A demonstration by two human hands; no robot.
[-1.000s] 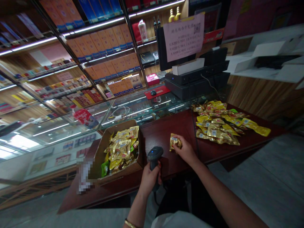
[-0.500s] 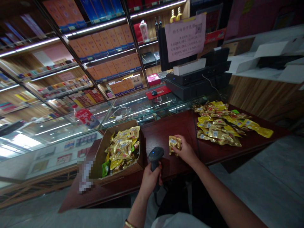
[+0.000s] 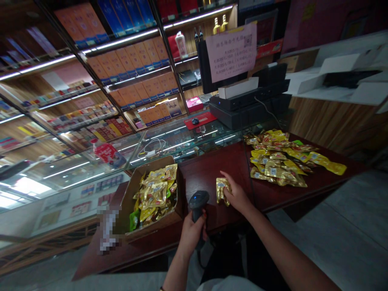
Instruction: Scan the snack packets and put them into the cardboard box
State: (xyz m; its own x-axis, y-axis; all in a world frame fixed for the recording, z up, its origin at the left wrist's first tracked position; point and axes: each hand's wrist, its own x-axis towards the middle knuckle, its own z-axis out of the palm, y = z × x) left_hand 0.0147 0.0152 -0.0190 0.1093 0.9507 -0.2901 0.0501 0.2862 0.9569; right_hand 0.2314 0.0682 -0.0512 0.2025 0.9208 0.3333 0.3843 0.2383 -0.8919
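Observation:
My left hand is wrapped round the handle of a dark barcode scanner, which shows a small blue light on top. Just to its right, my right hand holds a gold foil snack packet over the dark red tabletop, thumb on the packet's face and index finger stretched out past its edge. To the left stands a cardboard box filled with gold, yellow and green packets. A spread pile of similar packets lies on the right part of the table.
Behind the table runs a glass display counter with a white cable and a mouse on a red mat. A monitor with a pink paper sign stands above a black cash drawer. Shelves of boxed goods line the back.
The packet in my right hand is a little lower and tilted differently, and the right index finger has lifted off it. My left hand keeps the scanner almost in place. The view has shifted slightly.

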